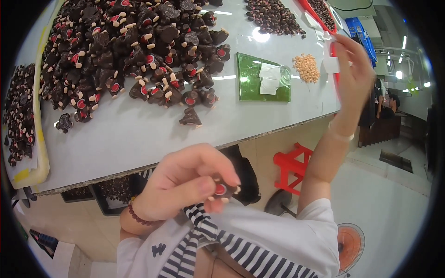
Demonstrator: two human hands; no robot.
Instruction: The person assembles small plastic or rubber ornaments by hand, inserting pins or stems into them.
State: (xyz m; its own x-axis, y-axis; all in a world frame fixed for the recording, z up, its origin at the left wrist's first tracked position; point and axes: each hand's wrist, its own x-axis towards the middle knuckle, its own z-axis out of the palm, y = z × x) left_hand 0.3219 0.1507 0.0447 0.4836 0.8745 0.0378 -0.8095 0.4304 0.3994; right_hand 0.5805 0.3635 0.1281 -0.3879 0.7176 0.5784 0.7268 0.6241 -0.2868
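My left hand [185, 180] is closed in front of my chest, pinching a small dark brown figurine [221, 189] with a red round face and pale tips between thumb and fingers. Raised at the right end of the table, my right hand [354, 69] is beside a red-rimmed tray [334, 29] of small dark pieces. Its thumb and finger bend toward each other at the tips; anything between them is too small to make out. A large heap of similar brown figurines [139, 46] covers the table's left side. One figurine [190, 117] sits apart near the front edge.
A green board [250, 85] carries white tissue [270, 79] and a small clear glass dish [284, 74]. Beside it lie small tan pieces [306, 68]; a dark pile [273, 17] is behind. Below are a red stool [292, 167] and an orange fan [350, 248].
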